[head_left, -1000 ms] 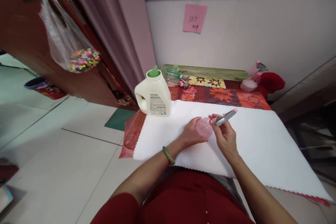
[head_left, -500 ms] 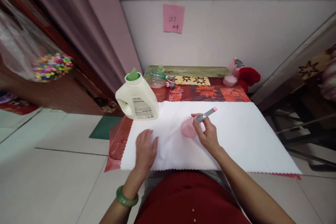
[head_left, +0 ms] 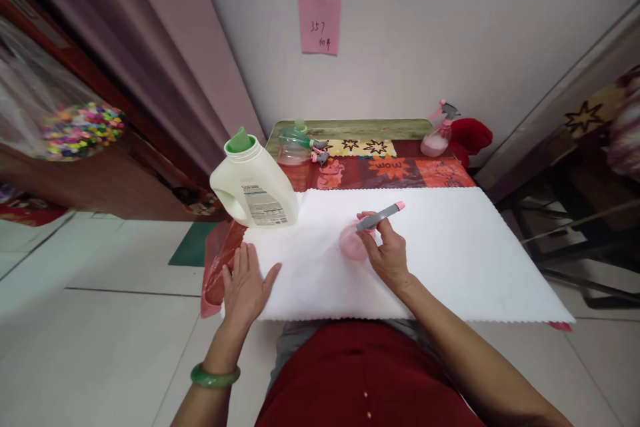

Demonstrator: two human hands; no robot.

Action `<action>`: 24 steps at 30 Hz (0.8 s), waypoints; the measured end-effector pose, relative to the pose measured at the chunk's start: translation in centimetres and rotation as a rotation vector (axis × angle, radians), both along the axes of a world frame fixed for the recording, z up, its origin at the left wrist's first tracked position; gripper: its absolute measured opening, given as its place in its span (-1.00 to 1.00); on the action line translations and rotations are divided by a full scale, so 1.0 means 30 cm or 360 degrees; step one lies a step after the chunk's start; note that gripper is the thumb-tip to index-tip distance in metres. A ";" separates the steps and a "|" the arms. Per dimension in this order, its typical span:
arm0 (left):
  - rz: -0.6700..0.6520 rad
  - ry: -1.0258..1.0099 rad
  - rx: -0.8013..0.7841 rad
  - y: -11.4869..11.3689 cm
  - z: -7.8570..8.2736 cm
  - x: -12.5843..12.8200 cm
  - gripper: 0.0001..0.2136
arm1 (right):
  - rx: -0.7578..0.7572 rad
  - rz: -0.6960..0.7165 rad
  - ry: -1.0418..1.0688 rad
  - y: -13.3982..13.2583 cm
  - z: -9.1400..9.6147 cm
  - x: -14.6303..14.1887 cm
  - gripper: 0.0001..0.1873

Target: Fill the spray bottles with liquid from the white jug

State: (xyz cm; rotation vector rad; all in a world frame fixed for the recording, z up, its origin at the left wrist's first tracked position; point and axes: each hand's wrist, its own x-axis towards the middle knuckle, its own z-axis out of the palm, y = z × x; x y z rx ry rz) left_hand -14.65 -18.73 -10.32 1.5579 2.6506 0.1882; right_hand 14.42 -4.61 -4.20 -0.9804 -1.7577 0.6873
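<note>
My right hand [head_left: 386, 255] grips the grey and pink sprayer head of a small pink spray bottle [head_left: 351, 242] that rests on the white cloth [head_left: 450, 260]. My left hand [head_left: 245, 283] lies flat with fingers spread on the cloth's near left corner, holding nothing. A green bangle [head_left: 214, 377] is on my left wrist. A white detergent jug [head_left: 255, 184] with a green cap stands at the cloth's far left corner, just beyond my left hand.
A green spray bottle [head_left: 296, 149] and a pink spray bottle [head_left: 438, 134] stand at the table's far edge near the wall. A red object [head_left: 470, 133] lies at the far right corner. A bag of coloured beads [head_left: 75, 127] hangs at left. A chair frame [head_left: 575, 233] stands at right.
My left hand let go of the small pink bottle and moved left to the cloth's near corner, where it now lies flat. My right hand keeps hold of the sprayer head.
</note>
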 end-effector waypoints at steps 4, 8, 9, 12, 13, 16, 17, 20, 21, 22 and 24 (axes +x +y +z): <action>0.0019 -0.0054 0.0067 0.010 0.022 0.020 -0.19 | -0.0015 0.0052 -0.0049 0.011 0.007 0.010 -0.69; -0.0253 -0.0265 0.0523 0.084 0.070 0.140 -0.40 | -0.0058 0.0082 -0.0044 0.019 0.015 0.002 -0.68; -0.0408 -0.0433 0.0615 0.115 0.079 0.185 -0.42 | -0.0065 0.0086 -0.0033 0.021 0.017 -0.002 -0.68; -0.0620 -0.1126 0.0733 0.222 0.084 0.329 -0.24 | -0.0105 0.0106 -0.0004 0.022 0.021 -0.010 -0.62; -0.0598 -0.1353 0.0774 0.257 0.079 0.373 -0.16 | -0.0128 0.0121 0.0004 0.022 0.022 -0.011 -0.58; -0.0556 -0.1685 0.0872 0.339 0.054 0.474 -0.09 | -0.0217 0.0220 0.0074 0.025 0.021 -0.011 -0.51; -0.0543 -0.1725 0.0890 0.356 0.047 0.494 -0.11 | -0.0238 0.0256 0.0109 0.028 0.019 -0.011 -0.53; -0.0477 -0.1823 0.0923 0.380 0.044 0.518 -0.18 | -0.0252 0.0290 0.0168 0.047 0.016 -0.018 -0.65; -0.0455 -0.1865 0.0936 0.384 0.050 0.516 -0.18 | -0.0244 0.0268 0.0170 0.057 0.019 -0.022 -0.69; -0.0444 -0.1913 0.0952 0.388 0.059 0.512 -0.18 | -0.0233 0.0237 0.0170 0.068 0.026 -0.026 -0.72; -0.0453 -0.2027 0.0998 0.401 0.082 0.500 -0.17 | -0.0212 0.0185 0.0196 0.097 0.052 -0.037 -0.75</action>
